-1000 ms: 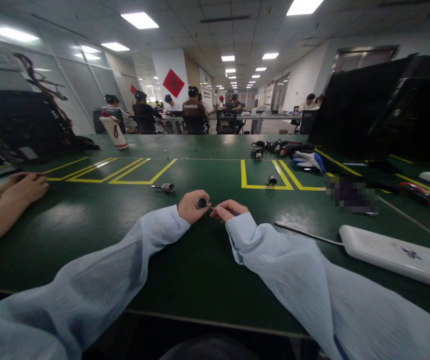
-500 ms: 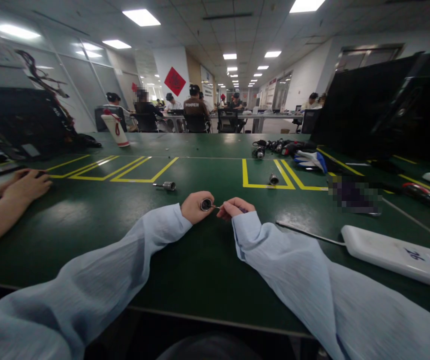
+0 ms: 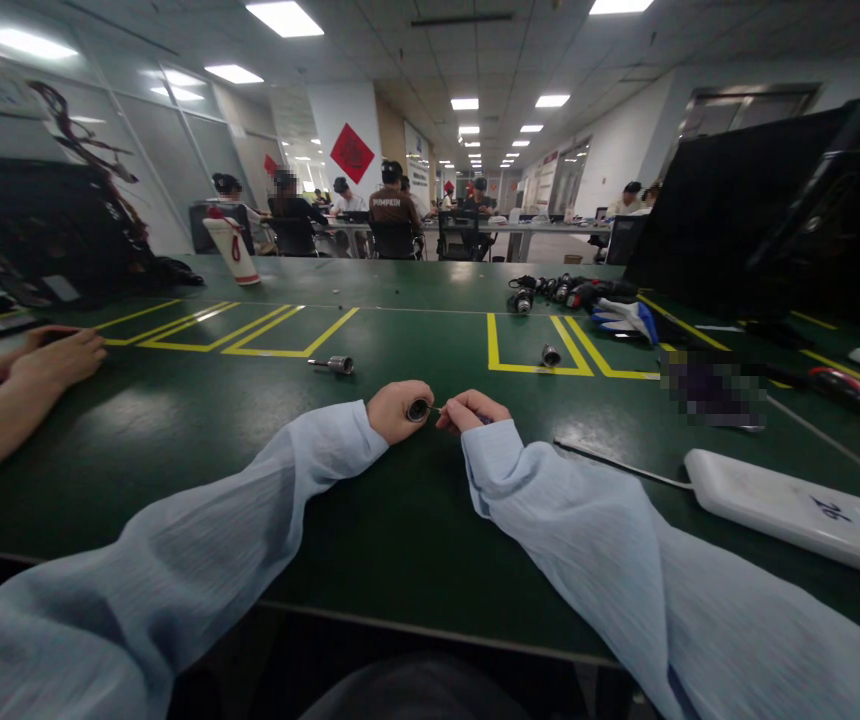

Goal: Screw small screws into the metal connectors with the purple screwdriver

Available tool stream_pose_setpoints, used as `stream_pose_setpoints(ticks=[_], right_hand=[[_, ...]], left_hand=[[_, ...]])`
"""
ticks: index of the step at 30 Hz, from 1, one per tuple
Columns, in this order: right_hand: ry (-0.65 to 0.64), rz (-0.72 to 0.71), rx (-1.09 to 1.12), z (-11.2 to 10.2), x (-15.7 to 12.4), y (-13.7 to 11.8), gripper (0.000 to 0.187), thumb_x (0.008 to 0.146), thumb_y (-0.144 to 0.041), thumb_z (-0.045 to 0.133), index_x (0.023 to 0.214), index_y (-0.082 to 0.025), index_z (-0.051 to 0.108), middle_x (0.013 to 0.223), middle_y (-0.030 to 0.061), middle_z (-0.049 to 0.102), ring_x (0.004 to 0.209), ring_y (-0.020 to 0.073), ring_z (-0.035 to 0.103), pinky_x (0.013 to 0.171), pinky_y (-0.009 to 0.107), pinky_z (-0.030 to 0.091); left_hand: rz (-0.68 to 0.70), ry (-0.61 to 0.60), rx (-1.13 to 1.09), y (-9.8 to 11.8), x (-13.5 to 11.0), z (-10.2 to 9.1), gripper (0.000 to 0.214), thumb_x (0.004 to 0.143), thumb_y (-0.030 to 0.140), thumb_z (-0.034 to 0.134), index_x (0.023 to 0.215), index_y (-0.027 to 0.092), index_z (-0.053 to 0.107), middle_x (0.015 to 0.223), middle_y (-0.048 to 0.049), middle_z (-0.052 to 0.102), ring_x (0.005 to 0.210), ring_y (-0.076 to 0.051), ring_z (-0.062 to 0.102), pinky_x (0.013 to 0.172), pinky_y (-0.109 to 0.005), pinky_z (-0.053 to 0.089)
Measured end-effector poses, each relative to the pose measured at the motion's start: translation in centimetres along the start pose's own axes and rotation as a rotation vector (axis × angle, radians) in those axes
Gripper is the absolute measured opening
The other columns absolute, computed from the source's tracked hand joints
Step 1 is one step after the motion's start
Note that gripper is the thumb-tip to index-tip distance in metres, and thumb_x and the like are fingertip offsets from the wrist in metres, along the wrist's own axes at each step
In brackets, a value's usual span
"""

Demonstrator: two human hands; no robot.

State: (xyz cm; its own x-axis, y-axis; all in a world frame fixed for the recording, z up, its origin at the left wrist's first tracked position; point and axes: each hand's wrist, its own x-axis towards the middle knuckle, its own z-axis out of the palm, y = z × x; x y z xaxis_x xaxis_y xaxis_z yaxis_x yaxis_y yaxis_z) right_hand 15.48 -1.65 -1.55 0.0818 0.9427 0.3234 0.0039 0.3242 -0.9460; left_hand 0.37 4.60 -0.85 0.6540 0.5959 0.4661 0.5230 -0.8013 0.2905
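Little is changing over the last second: the metal cup (image 3: 417,411) is shifting slightly rightward above the desk (image 3: 385,530), its open end seeming to tilt a little, while the thin rod (image 3: 436,409) is keeping just to the cup's right. This is suggesting that the handling of cup and rod is carrying on, with neither being put down.

The left hand (image 3: 392,414) is wrapping its fingers closed around the cup, leaving mainly the open end showing. Just right of the cup, the right hand (image 3: 473,410) is pinching the rod between closed fingers; whether its tip is touching the cup is not showing clearly.

Beyond the cup and to its left, a stemmed metal piece (image 3: 341,365) is lying on the desk; beyond it and to its right, a smaller metal piece (image 3: 551,356) is resting near yellow tape (image 3: 491,341).
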Motion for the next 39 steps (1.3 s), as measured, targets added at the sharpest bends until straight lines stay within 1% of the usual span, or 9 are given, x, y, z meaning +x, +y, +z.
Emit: stream_pose_setpoints(ticks=[2, 5, 7, 9, 16, 25, 29, 35, 39], right_hand=[[-0.021, 0.046, 0.039, -0.2, 0.3, 0.2, 0.016, 0.068, -0.028, 0.054, 0.055, -0.019, 0.058, 0.052, -0.0008, 0.06, 0.053, 0.0121, 0.053, 0.053, 0.026, 0.042], [-0.096, 0.183, 0.235, -0.6, 0.9, 0.4, 0.015, 0.066, -0.027, 0.055, 0.055, -0.017, 0.058, 0.048, -0.0001, 0.061, 0.045, 0.0107, 0.052, 0.048, 0.025, 0.042], [-0.146, 0.263, 0.365, -0.8, 1.4, 0.7, 0.015, 0.066, -0.027, 0.056, 0.056, -0.017, 0.056, 0.047, 0.0008, 0.062, 0.043, 0.0106, 0.053, 0.047, 0.024, 0.043], [-0.174, 0.294, 0.432, -0.8, 1.6, 1.0, 0.015, 0.065, -0.029, 0.058, 0.057, -0.016, 0.055, 0.047, 0.0015, 0.062, 0.043, 0.011, 0.054, 0.048, 0.025, 0.044], [-0.226, 0.294, 0.55, -0.4, 1.7, 1.7, 0.021, 0.06, -0.035, 0.067, 0.061, -0.016, 0.055, 0.052, 0.0013, 0.066, 0.047, 0.0107, 0.057, 0.05, 0.024, 0.046], [-0.253, 0.269, 0.568, -0.5, 1.5, 1.4, 0.023, 0.061, -0.036, 0.067, 0.061, -0.016, 0.055, 0.054, 0.0017, 0.066, 0.048, 0.011, 0.058, 0.051, 0.025, 0.046], [-0.22, 0.217, 0.528, -0.3, 1.2, 1.0, 0.021, 0.063, -0.035, 0.066, 0.061, -0.016, 0.057, 0.054, 0.0021, 0.065, 0.05, 0.0116, 0.058, 0.052, 0.025, 0.046], [-0.074, 0.087, 0.319, -0.1, 0.6, 0.4, 0.019, 0.065, -0.034, 0.061, 0.061, -0.016, 0.058, 0.056, 0.0013, 0.065, 0.05, 0.0103, 0.056, 0.052, 0.024, 0.048], [-0.118, 0.111, 0.367, -0.1, 0.8, 0.6, 0.02, 0.065, -0.034, 0.062, 0.061, -0.015, 0.059, 0.055, 0.0013, 0.065, 0.049, 0.0098, 0.056, 0.05, 0.023, 0.047]], left_hand=[[0.027, -0.01, 0.003, 0.0, 0.0, 0.0, 0.003, 0.065, 0.015, 0.049, 0.064, 0.016, 0.05, 0.061, 0.0007, 0.051, 0.057, -0.011, 0.049, 0.053, -0.021, 0.038], [0.049, -0.002, 0.003, -0.1, 0.0, 0.0, 0.003, 0.064, 0.014, 0.049, 0.064, 0.017, 0.05, 0.061, 0.0006, 0.051, 0.057, -0.011, 0.049, 0.054, -0.021, 0.038], [0.039, 0.02, -0.012, -0.1, 0.0, 0.0, 0.003, 0.064, 0.014, 0.049, 0.063, 0.017, 0.049, 0.061, 0.0009, 0.05, 0.057, -0.011, 0.048, 0.054, -0.022, 0.038], [0.01, 0.06, -0.037, -0.2, 0.1, 0.0, 0.003, 0.064, 0.015, 0.049, 0.062, 0.017, 0.048, 0.059, 0.0016, 0.049, 0.056, -0.011, 0.047, 0.053, -0.021, 0.037], [-0.068, 0.148, -0.099, 0.0, 0.2, -0.3, 0.01, 0.064, 0.02, 0.053, 0.058, 0.016, 0.046, 0.054, 0.0033, 0.045, 0.051, -0.009, 0.043, 0.05, -0.021, 0.035], [-0.089, 0.16, -0.183, 0.1, 0.2, -0.4, 0.016, 0.065, 0.025, 0.057, 0.058, 0.015, 0.046, 0.053, 0.0037, 0.045, 0.05, -0.008, 0.042, 0.048, -0.02, 0.034], [-0.092, 0.156, -0.228, 0.2, 0.1, -0.5, 0.018, 0.065, 0.027, 0.057, 0.058, 0.015, 0.046, 0.054, 0.0036, 0.045, 0.049, -0.008, 0.042, 0.047, -0.019, 0.034], [-0.094, 0.203, -0.089, 0.3, 0.1, -0.3, 0.017, 0.066, 0.026, 0.058, 0.059, 0.014, 0.048, 0.055, 0.0028, 0.047, 0.05, -0.008, 0.043, 0.049, -0.02, 0.034], [-0.054, 0.179, -0.079, 0.1, 0.0, -0.2, 0.017, 0.067, 0.027, 0.056, 0.059, 0.014, 0.047, 0.054, 0.0029, 0.046, 0.05, -0.008, 0.043, 0.048, -0.02, 0.034]])
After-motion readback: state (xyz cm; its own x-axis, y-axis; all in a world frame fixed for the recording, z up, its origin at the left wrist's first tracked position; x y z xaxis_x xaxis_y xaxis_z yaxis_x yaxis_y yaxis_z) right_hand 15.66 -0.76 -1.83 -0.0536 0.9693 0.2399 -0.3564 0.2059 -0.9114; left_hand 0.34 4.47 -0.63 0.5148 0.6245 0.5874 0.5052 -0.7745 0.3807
